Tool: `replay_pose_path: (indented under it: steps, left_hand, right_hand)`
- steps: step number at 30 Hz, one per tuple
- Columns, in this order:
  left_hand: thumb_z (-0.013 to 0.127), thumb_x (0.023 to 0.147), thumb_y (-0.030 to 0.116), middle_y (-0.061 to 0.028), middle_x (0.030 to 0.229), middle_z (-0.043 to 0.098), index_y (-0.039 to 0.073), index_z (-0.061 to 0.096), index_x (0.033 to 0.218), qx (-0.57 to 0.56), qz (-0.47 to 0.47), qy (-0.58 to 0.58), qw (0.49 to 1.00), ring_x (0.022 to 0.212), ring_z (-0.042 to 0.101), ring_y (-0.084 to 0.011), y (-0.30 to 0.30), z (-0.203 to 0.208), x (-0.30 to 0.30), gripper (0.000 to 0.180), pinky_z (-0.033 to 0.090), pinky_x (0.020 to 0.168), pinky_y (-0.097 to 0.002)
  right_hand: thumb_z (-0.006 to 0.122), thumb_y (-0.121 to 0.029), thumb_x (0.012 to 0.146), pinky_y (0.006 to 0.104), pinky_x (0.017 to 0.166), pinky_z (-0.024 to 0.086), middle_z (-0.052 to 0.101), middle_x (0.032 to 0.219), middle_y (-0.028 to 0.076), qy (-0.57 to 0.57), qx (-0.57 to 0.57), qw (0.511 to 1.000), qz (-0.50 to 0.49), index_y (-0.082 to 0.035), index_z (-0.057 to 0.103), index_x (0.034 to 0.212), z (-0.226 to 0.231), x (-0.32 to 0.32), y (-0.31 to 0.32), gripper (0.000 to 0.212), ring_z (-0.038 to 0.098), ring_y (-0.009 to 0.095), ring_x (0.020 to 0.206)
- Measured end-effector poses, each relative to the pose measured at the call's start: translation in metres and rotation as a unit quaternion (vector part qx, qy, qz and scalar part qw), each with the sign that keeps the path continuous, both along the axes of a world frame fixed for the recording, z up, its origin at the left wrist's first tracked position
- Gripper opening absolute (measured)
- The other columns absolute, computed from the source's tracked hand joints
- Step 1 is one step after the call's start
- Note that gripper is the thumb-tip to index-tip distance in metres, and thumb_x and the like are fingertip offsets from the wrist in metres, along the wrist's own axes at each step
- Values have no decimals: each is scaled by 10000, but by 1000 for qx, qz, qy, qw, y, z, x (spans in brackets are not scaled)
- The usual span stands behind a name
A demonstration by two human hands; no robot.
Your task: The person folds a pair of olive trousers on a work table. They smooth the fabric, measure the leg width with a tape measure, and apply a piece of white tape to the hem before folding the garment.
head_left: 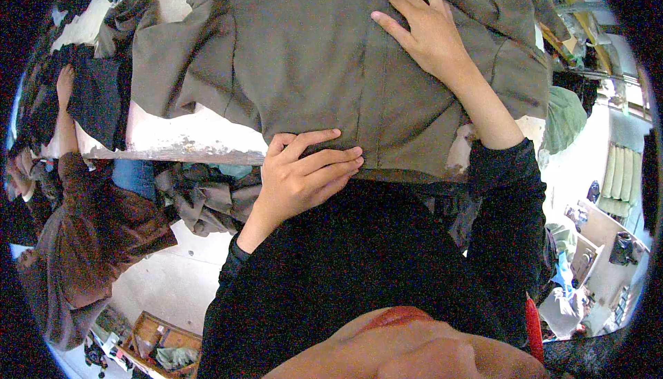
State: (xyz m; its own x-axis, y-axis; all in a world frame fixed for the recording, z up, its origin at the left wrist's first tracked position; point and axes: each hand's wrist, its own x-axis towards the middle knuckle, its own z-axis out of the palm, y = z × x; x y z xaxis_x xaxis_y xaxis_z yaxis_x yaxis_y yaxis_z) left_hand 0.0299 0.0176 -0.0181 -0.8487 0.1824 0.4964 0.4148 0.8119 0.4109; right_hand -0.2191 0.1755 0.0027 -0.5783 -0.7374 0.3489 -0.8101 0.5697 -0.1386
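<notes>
A grey-brown garment [297, 54] with long seams lies spread over a white table [200, 134] in front of me. Its near edge hangs at the table's front. My left hand [297, 175] rests on that near edge, fingers stretched toward the middle seam. Farther up, to the right of the seam, my right hand [421, 30] lies on the cloth with its fingers spread. Neither hand grips anything that I can see. The exact kind of garment cannot be told.
At the left a co-worker in a brown top [103, 234] reaches onto dark cloth [100, 99] on the same table. Crumpled grey cloth [207, 199] hangs below the table edge. A wooden box [148, 330] stands at the lower left, and green cloth [565, 120] hangs at the right.
</notes>
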Motion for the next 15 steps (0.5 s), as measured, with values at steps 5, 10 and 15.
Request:
replay_pose_path:
  steps: [5,10,15]
  left_hand:
    - [789,768,266,157,1087,703,280,754,980,6,8,-15,1000,1114,619,-130,1,2,-2,216,405,784,-302]
    - [797,758,233,128,1065,713,252,771,926,37,7,-41,998,1119,623,-137,-1,3,-1,171,406,788,-297]
    - [811,750,191,82,1065,738,216,770,943,61,-4,-64,996,1156,627,-166,-1,9,5,199,405,839,-328]
  right_hand:
    - [539,-343,994,442,1050,386,559,1369,188,-36,27,999,5,-47,521,1387,18,1,2,493,517,393,1182]
    - [629,-258,935,414,983,445,611,1290,128,-42,-31,992,111,-67,602,1284,38,42,10,399,561,346,1071]
    - [757,-30,792,374,808,526,683,1005,63,-227,-120,950,178,-67,711,1056,26,141,55,270,640,279,920]
